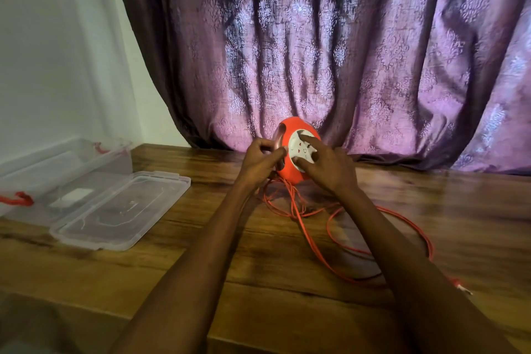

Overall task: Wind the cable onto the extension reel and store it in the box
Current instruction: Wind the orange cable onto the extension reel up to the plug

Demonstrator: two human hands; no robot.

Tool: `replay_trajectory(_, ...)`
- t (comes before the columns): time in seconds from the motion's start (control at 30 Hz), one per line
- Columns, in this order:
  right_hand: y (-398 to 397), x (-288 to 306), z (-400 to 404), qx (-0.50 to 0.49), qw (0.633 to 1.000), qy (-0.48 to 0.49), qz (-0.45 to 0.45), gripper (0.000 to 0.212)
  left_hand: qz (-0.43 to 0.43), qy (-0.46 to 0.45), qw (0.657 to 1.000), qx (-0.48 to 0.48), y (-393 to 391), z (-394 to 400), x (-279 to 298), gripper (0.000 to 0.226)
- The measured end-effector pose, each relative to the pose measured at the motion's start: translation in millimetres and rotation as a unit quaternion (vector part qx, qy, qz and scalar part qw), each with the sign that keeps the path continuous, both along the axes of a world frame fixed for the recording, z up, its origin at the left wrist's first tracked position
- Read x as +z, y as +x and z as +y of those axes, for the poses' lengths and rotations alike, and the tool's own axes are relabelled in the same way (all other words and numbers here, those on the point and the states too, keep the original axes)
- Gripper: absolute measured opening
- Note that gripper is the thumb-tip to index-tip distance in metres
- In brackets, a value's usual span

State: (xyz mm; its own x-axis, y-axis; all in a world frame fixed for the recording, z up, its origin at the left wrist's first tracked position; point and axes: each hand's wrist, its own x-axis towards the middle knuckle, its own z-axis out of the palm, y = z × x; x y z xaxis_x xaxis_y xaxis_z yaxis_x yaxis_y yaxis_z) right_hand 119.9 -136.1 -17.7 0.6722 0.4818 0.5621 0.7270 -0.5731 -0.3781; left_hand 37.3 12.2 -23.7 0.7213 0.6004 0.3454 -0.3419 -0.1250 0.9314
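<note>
Both hands [296, 164] cover much of the blurred reel [297, 131].

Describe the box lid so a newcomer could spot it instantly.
Start at the wooden table and look to its left side. The clear box with red handles stands by the wall; the lid lies flat beside it, shallower and without handles.
</note>
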Motion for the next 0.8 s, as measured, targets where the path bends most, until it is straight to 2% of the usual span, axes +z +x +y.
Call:
replay_trajectory(0.1,-4,-7,-1,0.035,0.998,0.041,-0.024,0.055,-0.017,-0.050,0.998,0.025,3,2,0,0.023)
replay_trajectory(0.2,-1,-14,0,0.065,0.993,0.064,-0.079,0.030,-0.054,-0.130,0.989,0.050,7,11,-4,0.024)
replay_trajectory(0.3,-1,-17,4,0.138,0.988,0.043,-0.050,0.013,-0.105,-0.198,0.972,0.066,6,16,-6,0.025)
replay_trajectory(0.4,0,-23,4,0.182,0.980,0.029,-0.071,0.022,-0.127,-0.259,0.954,0.078,4,22,-5,0.026)
replay_trajectory(0.5,2,-24,-1,0.205,0.974,0.018,-0.089,0.038,-0.131,-0.277,0.949,0.075,4,32,-6,0.041)
replay_trajectory(0.63,8,-29,-5,0.186,0.957,-0.051,-0.216,0.061,-0.123,-0.275,0.951,0.075,5,39,-8,0.040)
replay_trajectory(0.7,10,-30,-2,0.169,0.954,-0.047,-0.242,0.053,-0.122,-0.281,0.949,0.074,6,40,-9,0.042)
replay_trajectory(0.8,9,-25,0,0.161,0.954,0.008,-0.253,0.032,-0.123,-0.278,0.950,0.070,6,39,-8,0.035)
